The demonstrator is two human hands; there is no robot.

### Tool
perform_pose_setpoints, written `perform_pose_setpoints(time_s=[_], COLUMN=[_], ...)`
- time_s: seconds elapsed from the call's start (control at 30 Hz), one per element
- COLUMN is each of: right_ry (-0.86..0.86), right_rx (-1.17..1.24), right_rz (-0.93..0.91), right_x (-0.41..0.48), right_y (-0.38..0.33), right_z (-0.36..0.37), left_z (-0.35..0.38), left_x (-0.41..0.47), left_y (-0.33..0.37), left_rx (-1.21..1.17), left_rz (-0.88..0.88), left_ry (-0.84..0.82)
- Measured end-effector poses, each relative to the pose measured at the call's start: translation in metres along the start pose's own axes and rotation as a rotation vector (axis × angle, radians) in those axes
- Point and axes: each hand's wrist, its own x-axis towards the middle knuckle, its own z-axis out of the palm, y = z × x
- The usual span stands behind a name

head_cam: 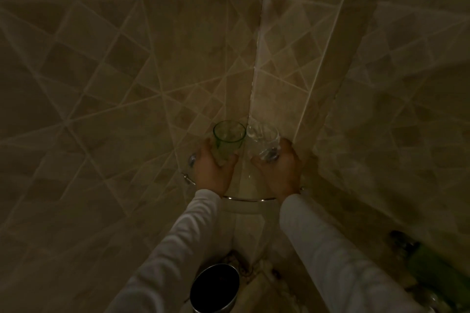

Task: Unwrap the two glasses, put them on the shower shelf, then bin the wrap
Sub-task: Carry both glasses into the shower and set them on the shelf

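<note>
Dim light, shower corner, head view.

- Left hand (212, 168): fingers curled round the lower part of the green glass (227, 137).
- Right hand (281, 168): fingers curled round the lower part of the clear glass (263, 140).
- Both glasses are upright with mouths up, side by side and very nearly touching. They sit tight into the corner where the two tiled walls (101, 84) meet.
- The shower shelf (249, 199) shows mainly as its curved chrome front rail. Both glasses lie beyond that rail, over the shelf. I cannot tell whether their bases are down on it or just above.
- Each of the hands is on its own side and neither crosses.

My judgement is that placing is at or near its end. What remains is a straight lowering along each glass's upright axis, then letting go.

The bin (216, 287) stands on the floor directly below, between the two sleeves. I see no wrap in this view.
</note>
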Motion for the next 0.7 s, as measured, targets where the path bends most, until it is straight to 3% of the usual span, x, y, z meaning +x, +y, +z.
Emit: perform_pose_setpoints(time_s=[0.17,0.33,0.47,0.7], right_ry=[-0.032,-0.043,-0.069,-0.120], right_rx=[-0.206,-0.541,-0.591,-0.559], right_rz=[-0.179,-0.435,-0.493,-0.566], right_x=[-0.025,-0.064,-0.104,-0.163], right_y=[-0.013,-0.015,-0.002,0.021], right_z=[-0.031,-0.076,-0.103,-0.122], left_z=[-0.025,-0.052,-0.067,-0.094], left_x=[-0.034,-0.081,-0.137,-0.228], left_y=[0.005,0.010,0.013,0.004], left_rx=[0.250,0.740,0.913,1.022], left_rz=[0.117,0.374,0.389,0.262], left_ry=[-0.053,-0.033,0.045,0.072])
